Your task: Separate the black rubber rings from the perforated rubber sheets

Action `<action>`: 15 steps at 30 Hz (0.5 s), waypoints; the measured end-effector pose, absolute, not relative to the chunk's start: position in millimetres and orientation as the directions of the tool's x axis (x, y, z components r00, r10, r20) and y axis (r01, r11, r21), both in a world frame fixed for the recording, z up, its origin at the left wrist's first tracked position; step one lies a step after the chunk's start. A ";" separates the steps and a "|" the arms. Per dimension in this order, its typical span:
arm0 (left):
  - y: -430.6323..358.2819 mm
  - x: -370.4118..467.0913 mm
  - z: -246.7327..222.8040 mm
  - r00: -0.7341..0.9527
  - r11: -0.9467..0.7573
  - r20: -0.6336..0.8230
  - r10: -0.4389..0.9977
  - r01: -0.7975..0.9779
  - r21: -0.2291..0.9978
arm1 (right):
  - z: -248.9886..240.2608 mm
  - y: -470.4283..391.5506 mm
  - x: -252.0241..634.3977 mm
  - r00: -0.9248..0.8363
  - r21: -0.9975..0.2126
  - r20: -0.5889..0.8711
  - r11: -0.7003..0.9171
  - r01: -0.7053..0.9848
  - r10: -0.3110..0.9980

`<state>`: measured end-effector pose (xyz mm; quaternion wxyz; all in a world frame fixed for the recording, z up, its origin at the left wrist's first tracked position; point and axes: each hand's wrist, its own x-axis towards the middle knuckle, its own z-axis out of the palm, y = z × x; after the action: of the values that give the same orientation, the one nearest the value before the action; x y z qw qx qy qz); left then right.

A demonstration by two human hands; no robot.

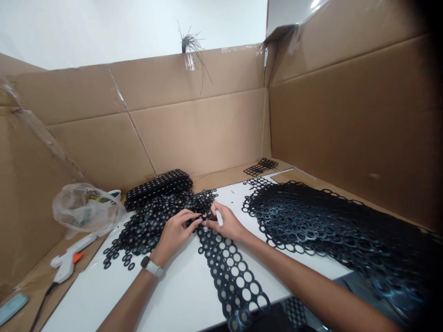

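Pinching its far end, my left hand (176,233) and right hand (229,225), also clasping a white stick (219,217), are holding the ring strip (221,276) on the white board (180,286); I'm expecting light floppiness, favouring its edges.

Bright, soft light; small glare (314,3) high beyond my right hand (226,222); far right of it, black blur (431,92) covers the edge.
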<state>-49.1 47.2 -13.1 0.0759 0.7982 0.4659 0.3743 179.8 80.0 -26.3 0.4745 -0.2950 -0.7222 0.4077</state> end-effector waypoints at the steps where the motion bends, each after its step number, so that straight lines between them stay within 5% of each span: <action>1: 48.1 -48.1 -13.7 0.270 -0.550 0.520 0.811 0.655 0.518 | -26.0 79.7 180.2 -0.381 -0.869 0.452 0.495 0.017 0.807; 6: 53.1 -51.3 -9.8 0.047 -0.435 0.473 0.880 0.482 0.761 | -26.9 80.2 178.1 -0.396 -0.894 0.433 0.443 -0.071 0.810; 15: 55.5 -50.7 -7.8 -0.143 -0.351 0.454 0.880 0.449 0.822 | -24.2 82.8 177.2 -0.423 -0.928 0.368 0.357 -0.109 0.828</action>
<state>-50.7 55.5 -7.8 0.2009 0.6228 0.5331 0.5362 177.2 82.8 -24.2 0.4674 -0.2650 -0.6783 0.5013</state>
